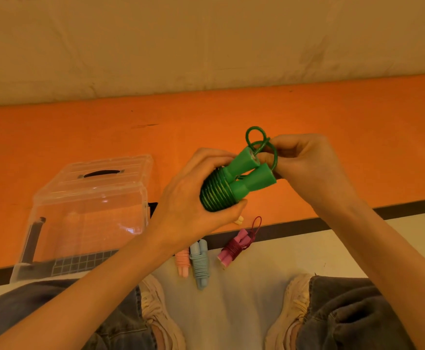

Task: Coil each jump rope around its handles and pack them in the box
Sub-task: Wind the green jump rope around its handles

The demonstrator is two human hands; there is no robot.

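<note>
At the centre of the frame the green jump rope (227,181) is held above the floor, its cord already wound in tight turns round the two handles. The coiled part is grasped by the left hand (193,198), fingers curled round it. The last loop of cord (256,140) is pinched by the right hand (304,157) just past the handle ends. The step in hand appears to be securing this tail, though how the loop is threaded cannot be made out.

For a clean finish, the coil should be kept clamped so no turn slackens, and the tail drawn snug and tucked under a turn or between the handles.

Three coiled ropes, peach (183,262), blue (200,263) and maroon (234,247), lie on the floor at lower centre. The clear box (90,198), at left, is shown with its lid on, so opening is needed before packing.
</note>
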